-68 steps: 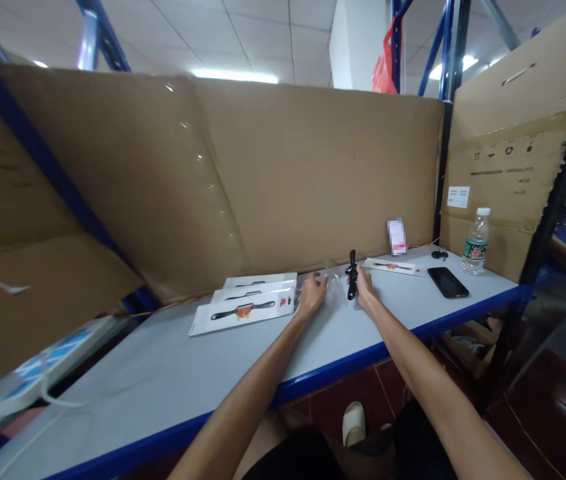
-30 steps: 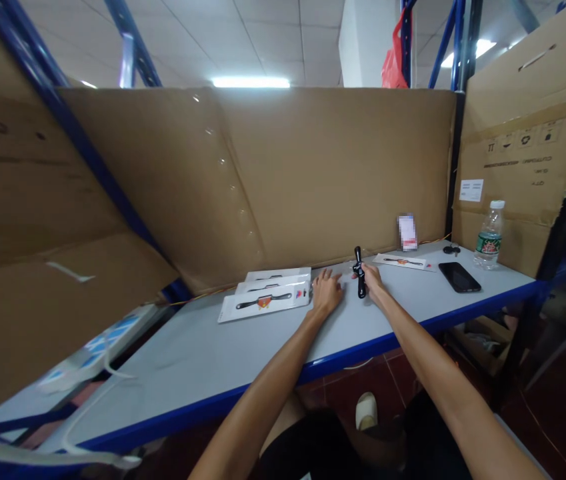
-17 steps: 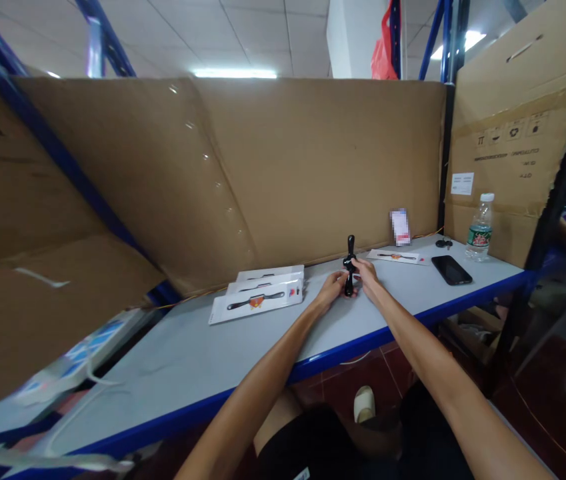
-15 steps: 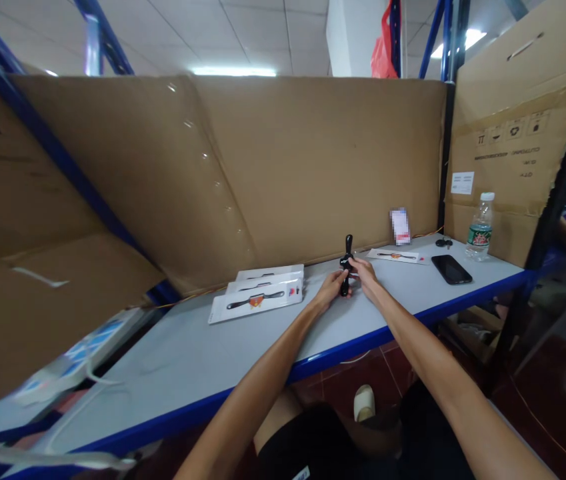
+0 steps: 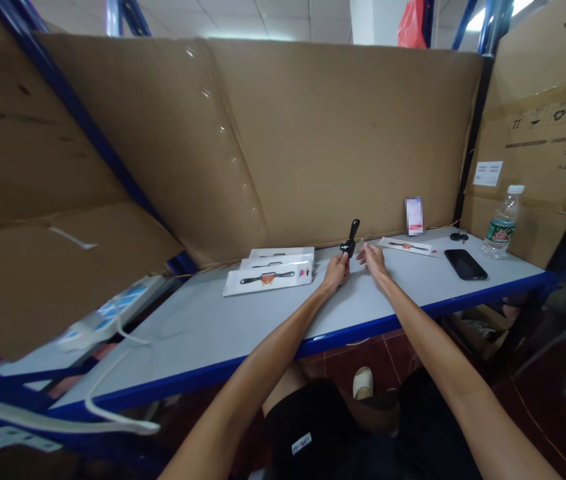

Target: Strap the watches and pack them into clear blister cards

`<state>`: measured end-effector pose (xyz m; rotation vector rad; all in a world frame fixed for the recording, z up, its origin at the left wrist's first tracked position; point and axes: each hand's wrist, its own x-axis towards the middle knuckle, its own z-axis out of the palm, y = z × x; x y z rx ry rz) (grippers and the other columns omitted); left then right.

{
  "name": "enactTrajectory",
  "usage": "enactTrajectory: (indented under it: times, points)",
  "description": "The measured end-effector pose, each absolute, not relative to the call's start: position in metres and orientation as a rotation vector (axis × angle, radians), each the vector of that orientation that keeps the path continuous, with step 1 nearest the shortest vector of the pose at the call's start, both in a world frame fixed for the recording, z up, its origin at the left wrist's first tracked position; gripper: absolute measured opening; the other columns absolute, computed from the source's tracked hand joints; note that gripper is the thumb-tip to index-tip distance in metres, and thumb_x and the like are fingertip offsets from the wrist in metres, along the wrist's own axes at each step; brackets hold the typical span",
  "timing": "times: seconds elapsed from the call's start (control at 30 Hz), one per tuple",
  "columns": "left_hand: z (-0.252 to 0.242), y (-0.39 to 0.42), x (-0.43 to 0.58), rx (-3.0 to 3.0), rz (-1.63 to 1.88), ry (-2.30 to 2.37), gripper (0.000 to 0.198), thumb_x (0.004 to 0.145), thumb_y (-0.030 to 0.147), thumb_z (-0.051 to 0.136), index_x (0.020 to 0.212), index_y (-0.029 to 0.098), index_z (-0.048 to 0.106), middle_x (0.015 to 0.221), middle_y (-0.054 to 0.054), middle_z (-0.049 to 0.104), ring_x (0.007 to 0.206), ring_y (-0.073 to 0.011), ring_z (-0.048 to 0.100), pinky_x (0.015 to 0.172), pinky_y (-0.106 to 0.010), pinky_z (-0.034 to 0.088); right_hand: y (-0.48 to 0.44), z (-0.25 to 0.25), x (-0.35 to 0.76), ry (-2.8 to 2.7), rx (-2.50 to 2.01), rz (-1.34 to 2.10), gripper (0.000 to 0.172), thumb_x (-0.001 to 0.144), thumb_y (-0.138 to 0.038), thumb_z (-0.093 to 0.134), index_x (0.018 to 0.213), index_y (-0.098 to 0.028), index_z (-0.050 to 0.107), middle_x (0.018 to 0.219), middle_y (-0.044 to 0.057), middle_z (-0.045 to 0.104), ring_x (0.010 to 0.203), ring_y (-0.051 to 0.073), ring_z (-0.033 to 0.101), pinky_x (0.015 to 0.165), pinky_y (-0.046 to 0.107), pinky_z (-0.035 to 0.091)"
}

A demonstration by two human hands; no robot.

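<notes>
My left hand (image 5: 337, 272) is closed around the lower handle of a black spokeshave (image 5: 347, 249), held upright and slightly tilted above the table. Its upper handle points up, free of my fingers. Just to the right, apart from the tool, my right hand (image 5: 373, 260) has its fingers curled together. A small pale, see-through piece (image 5: 361, 244) shows at these fingertips, too small to identify. Left of my hands, several white blister cards (image 5: 267, 278) lie overlapped, the front one picturing a black spokeshave. Another such card (image 5: 405, 247) lies behind my right hand.
A black phone (image 5: 465, 265), some keys (image 5: 459, 237) and a water bottle (image 5: 501, 223) are at the table's right end. A second phone (image 5: 414, 216) leans upright at the back. Cardboard (image 5: 343, 133) walls the rear. White cable (image 5: 113, 417) hangs at the left.
My right hand has come off the spokeshave and moved a little to the right. The spokeshave now leans more to the right in my left hand. The camera view has shifted.
</notes>
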<state>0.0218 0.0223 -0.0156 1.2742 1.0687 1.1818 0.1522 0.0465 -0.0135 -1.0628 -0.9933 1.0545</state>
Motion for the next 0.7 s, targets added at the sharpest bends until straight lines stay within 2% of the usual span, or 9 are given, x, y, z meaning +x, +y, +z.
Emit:
enactTrajectory:
  times: [0.3, 0.7]
  points:
    - [-0.0155, 0.0222, 0.0175, 1.232, 1.173, 0.992, 0.039, 0.099, 0.054, 0.048, 0.077, 0.023, 0.039, 0.050, 0.010, 0.031, 0.034, -0.0054, 0.021, 0.036, -0.019, 0.010, 0.0418, -0.0140, 0.1503, -1.132, -1.017, 1.101, 0.028, 0.099, -0.032, 0.056, 0.076, -0.017, 0.062, 0.051, -0.002, 0.063, 0.034, 0.007, 0.047, 0.035, 0.015, 0.025]
    - [-0.0149, 0.0178, 0.0217, 1.274, 1.190, 1.043, 0.044, 0.098, 0.058, 0.052, 0.075, 0.023, 0.038, 0.049, 0.010, 0.030, 0.034, -0.0048, 0.022, 0.038, -0.020, 0.011, 0.0379, -0.0121, 0.1505, -1.155, -0.977, 1.176, 0.032, 0.099, -0.042, 0.059, 0.078, -0.018, 0.059, 0.051, -0.003, 0.062, 0.034, 0.007, 0.048, 0.035, 0.014, 0.026]
